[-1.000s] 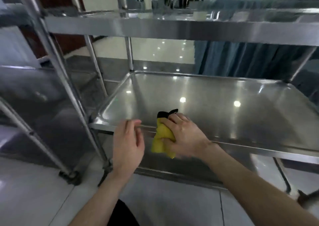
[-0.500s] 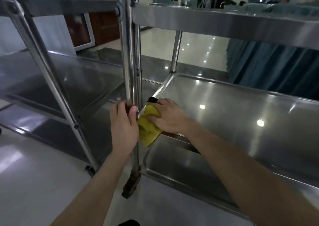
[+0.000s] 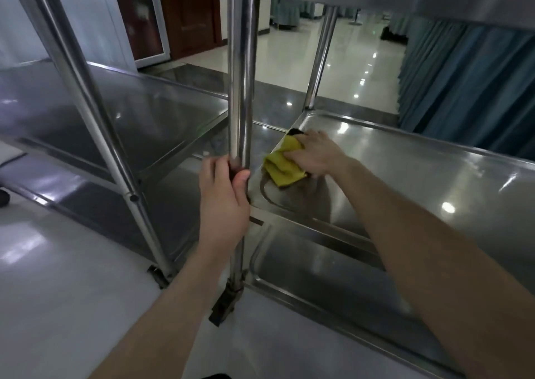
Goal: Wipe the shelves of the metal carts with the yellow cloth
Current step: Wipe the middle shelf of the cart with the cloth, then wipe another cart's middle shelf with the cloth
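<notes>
- Since half a second ago the right grip [image 3: 314, 155] has carried the cloth [image 3: 285, 165] off the near corner and further in along the left rim of the shelf [image 3: 405, 181], toward 1 o'clock; the left grip [image 3: 224, 193] has kept its place on the post [image 3: 241, 89].
- Right grip: its fingers are curled over the far half of the cloth and press it flat on the shelf.
- Left grip: closed round the post, thumb in front, just under the level of the shelf. It seems to steady the cart.
- Cloth: folded and yellow, with a dark edge at its far end. It lies on the left end of the middle shelf, just beside the rim, and its long axis runs from about 1 to 7 o'clock, along that rim.
- From the right grip the free half of the cloth sticks out toward 8 o'clock; from the left grip the cloth lies near, at 2 o'clock, with the post between them.
- Most of the bare shelf stretches from the cloth toward 3 and 4 o'clock, so I judge the next stroke must go that way, and the right grip is the one placed for it.
- A lower shelf [image 3: 318, 277] is at 6 o'clock, and a second cart [image 3: 130, 112] stands at 9 o'clock.
</notes>
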Demonstrator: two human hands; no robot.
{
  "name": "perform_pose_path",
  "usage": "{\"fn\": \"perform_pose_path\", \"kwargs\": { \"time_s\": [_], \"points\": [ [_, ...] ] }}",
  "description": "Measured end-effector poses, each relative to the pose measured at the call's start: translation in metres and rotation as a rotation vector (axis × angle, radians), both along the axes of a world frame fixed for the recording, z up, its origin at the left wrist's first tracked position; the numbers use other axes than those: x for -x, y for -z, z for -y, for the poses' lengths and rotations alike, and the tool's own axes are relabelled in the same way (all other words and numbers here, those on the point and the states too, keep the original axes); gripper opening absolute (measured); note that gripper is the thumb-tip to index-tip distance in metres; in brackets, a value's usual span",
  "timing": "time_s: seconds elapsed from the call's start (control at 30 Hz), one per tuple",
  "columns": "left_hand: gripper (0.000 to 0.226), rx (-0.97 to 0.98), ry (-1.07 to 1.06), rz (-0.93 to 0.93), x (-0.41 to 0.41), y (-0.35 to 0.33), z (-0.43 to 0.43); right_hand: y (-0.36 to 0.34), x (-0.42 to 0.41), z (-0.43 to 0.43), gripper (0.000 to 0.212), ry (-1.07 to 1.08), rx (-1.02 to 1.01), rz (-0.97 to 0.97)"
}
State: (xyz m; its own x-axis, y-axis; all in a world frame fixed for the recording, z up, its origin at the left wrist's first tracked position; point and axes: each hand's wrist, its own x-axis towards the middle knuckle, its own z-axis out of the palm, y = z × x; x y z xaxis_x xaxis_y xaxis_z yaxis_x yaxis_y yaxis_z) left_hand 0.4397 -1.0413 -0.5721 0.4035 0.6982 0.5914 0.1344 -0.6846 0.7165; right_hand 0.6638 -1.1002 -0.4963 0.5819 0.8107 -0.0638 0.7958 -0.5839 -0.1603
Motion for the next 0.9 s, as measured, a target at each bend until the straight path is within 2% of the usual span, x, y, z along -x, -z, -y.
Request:
{"fn": "perform_pose_path", "kwargs": {
  "time_s": [0.07,0.13,0.2,0.27,0.37,0.43,0.47,0.53,0.6,0.63,0.67,0.7,0.73,0.8,0.9],
  "points": [
    [0.021,0.0,-0.018,-0.008,0.0,0.0,0.002,-0.004,0.04,0.025,0.047,-0.12,-0.033,-0.046],
    [0.022,-0.002,-0.044,-0.016,-0.003,0.001,0.003,0.002,0.08,0.05,0.05,-0.196,-0.068,-0.103],
    [0.022,0.007,-0.074,-0.035,-0.004,-0.001,0.002,0.01,0.095,0.062,0.055,-0.243,-0.095,-0.014],
    [0.022,0.041,-0.09,-0.075,-0.001,-0.002,0.001,0.015,0.102,0.066,0.053,-0.249,-0.082,0.049],
    [0.023,0.094,-0.109,-0.191,0.009,-0.016,0.002,0.002,0.107,0.086,0.043,-0.227,-0.054,0.016],
    [0.018,0.213,-0.143,-0.314,0.021,-0.024,0.015,-0.012,0.109,0.116,0.04,-0.145,0.034,-0.029],
    [0.015,0.288,-0.153,-0.379,0.029,-0.029,0.029,-0.018,0.107,0.136,0.041,-0.079,0.067,-0.091],
    [0.012,0.5,-0.106,-0.478,0.048,-0.038,0.07,-0.031,0.096,0.182,0.046,0.133,0.024,-0.337],
    [0.022,0.777,0.081,-0.519,0.064,-0.068,0.126,-0.048,0.092,0.225,0.054,0.372,-0.147,-0.649],
    [0.019,0.842,0.226,-0.581,0.069,-0.089,0.155,-0.059,0.093,0.245,0.05,0.488,-0.268,-0.803],
    [0.008,0.888,0.341,-0.622,0.072,-0.109,0.183,-0.073,0.099,0.263,0.043,0.589,-0.376,-0.948],
    [0.009,0.946,0.432,-0.629,0.073,-0.135,0.209,-0.088,0.107,0.281,0.037,0.666,-0.457,-1.068],
    [0.02,0.966,0.486,-0.62,0.072,-0.159,0.23,-0.107,0.117,0.297,0.034,0.731,-0.498,-1.153],
    [0.025,0.963,0.464,-0.571,0.069,-0.21,0.264,-0.155,0.138,0.331,0.039,0.834,-0.528,-1.297],
    [0.051,0.785,0.417,-0.599,0.064,-0.291,0.304,-0.232,0.157,0.38,0.031,0.943,-0.571,-1.383]
  ]
}}
